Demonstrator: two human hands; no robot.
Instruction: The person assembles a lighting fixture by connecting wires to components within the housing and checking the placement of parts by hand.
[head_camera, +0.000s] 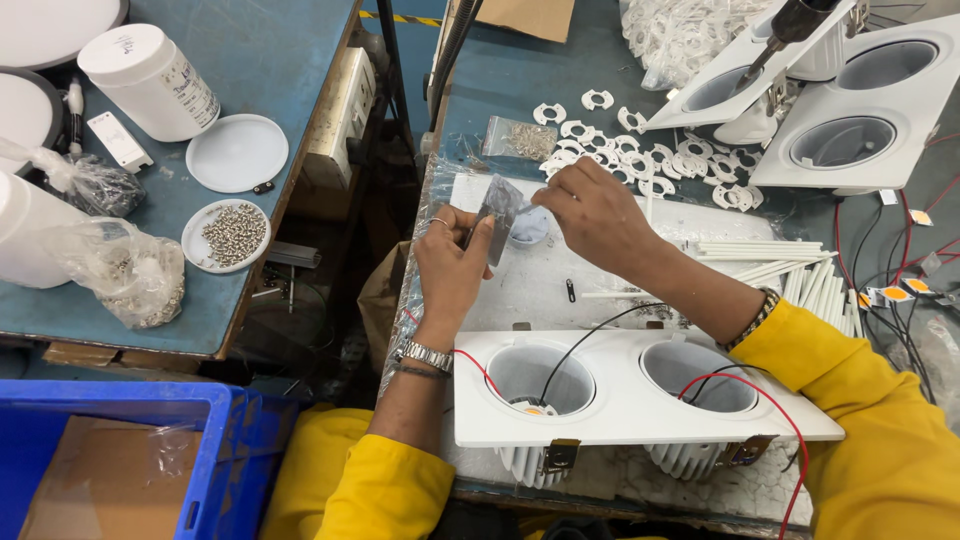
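Left hand (452, 262) pinches a thin, light, bendable metal strip (497, 212) by its near end; right hand (592, 210) pinches its far tip, above the white twin downlight housing (640, 408) near-centre on the worktop (530, 80).

White labelled jar (150, 80) (far left), clear screw bags (120, 270), blue crate (215, 455)

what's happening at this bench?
A person in yellow sleeves works over a white twin downlight housing with red and black wires. The left hand holds a small silvery foil packet; the right hand reaches to it, above a small round whitish part. White ring clips lie scattered behind.
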